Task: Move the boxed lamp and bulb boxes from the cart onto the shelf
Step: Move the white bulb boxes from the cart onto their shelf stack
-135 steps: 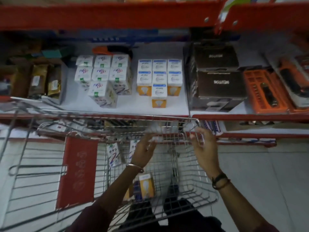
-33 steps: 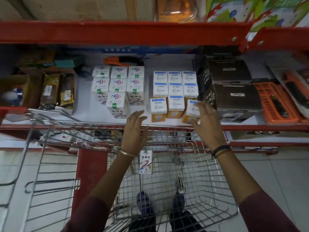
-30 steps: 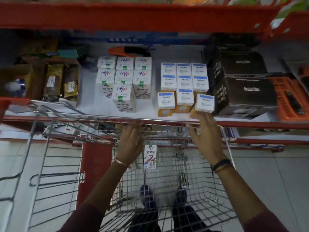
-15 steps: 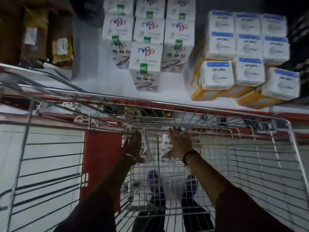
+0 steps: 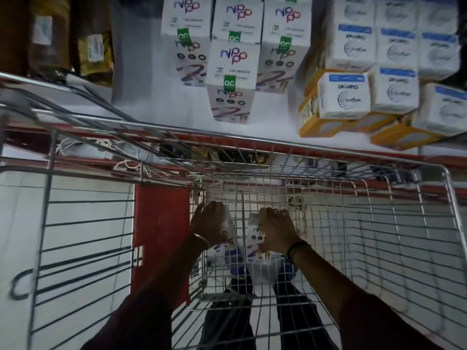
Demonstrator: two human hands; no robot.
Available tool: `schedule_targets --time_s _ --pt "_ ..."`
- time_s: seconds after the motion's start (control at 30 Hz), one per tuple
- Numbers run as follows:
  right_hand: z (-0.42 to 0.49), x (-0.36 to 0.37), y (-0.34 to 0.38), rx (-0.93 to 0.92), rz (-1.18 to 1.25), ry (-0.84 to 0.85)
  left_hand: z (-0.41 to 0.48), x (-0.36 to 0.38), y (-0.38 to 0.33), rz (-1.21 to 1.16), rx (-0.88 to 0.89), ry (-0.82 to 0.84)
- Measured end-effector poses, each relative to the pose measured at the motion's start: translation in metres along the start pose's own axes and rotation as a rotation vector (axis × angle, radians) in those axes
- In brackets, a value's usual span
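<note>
White shelf (image 5: 151, 114), wire cart (image 5: 379, 223), tiled floor (image 5: 88, 210)

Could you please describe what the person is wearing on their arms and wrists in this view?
Both arms have dark maroon sleeves pushed up towards the elbows. The left hand has a thin metal bangle at the wrist. The right hand has dark cord-like bands at the wrist and what looks like a ring.

Stock count: shelf and cart

White nippo boxes (image 5: 233, 62): six on the shelf (image 5: 156, 114), partly cropped at the top edge, and two in the wire cart (image 5: 394, 223), one under the left hand (image 5: 208, 227), one under the right hand (image 5: 276, 232). White-and-yellow wipro boxes (image 5: 344, 96): at least nine in view, blurred. Brown packets (image 5: 94, 50): two.
</note>
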State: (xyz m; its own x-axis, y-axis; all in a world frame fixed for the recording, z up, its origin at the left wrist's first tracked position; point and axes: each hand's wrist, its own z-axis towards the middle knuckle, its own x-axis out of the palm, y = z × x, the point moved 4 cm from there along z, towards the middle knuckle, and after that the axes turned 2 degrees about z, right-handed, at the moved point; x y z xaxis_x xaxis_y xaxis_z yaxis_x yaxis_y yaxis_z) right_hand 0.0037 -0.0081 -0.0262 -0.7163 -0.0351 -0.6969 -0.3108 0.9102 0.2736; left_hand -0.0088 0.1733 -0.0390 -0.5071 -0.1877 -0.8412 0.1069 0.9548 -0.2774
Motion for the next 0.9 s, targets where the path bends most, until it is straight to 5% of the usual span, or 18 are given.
schedule_targets --time_s 0.37,0.9 --pt "-0.084 -0.093 0.016 -0.037 0.075 -0.25 -0.057 -0.106 -0.041 -0.116 -0.049 -0.018" --pt "-0.199 -0.33 0.067 -0.143 0.088 -0.73 -0.125 -0.359 -0.048 -0.016 0.024 -0.421"
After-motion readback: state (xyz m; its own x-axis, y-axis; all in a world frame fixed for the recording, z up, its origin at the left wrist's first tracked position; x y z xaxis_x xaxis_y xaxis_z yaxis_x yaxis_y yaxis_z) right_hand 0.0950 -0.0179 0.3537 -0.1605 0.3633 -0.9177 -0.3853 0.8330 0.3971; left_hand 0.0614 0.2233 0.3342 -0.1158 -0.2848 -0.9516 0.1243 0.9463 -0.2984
